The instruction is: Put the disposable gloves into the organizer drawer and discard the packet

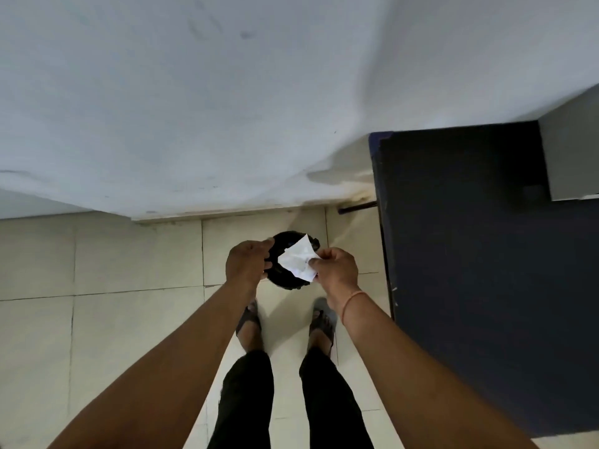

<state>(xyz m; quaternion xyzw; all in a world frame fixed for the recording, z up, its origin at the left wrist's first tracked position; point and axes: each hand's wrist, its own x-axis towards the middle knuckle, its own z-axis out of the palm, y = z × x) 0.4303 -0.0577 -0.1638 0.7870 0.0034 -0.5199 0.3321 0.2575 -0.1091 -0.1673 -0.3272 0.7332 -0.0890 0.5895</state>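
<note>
Head view, looking straight down past my legs. The packet (298, 258) is white, crumpled and creased, roughly diamond-shaped, with a faint dark mark near its 3 o'clock edge that I cannot read. My right hand (337, 265) pinches it at that edge, thumb and fingers clenched on the paper. It hangs above the black bin (285, 280), which stands on the pale tiled floor (107, 257) near the wall (194, 108). My left hand (248, 264) is at the bin's 9 o'clock rim, fingers curled; whether they grip the rim I cannot tell. Most of the bin is hidden behind packet and hands. The packet's long axis runs from 12 to 6 o'clock, its sharpest corner pointing to 12. A dark cabinet (470, 254) fills the 3 o'clock side, cut off by the frame.
</note>
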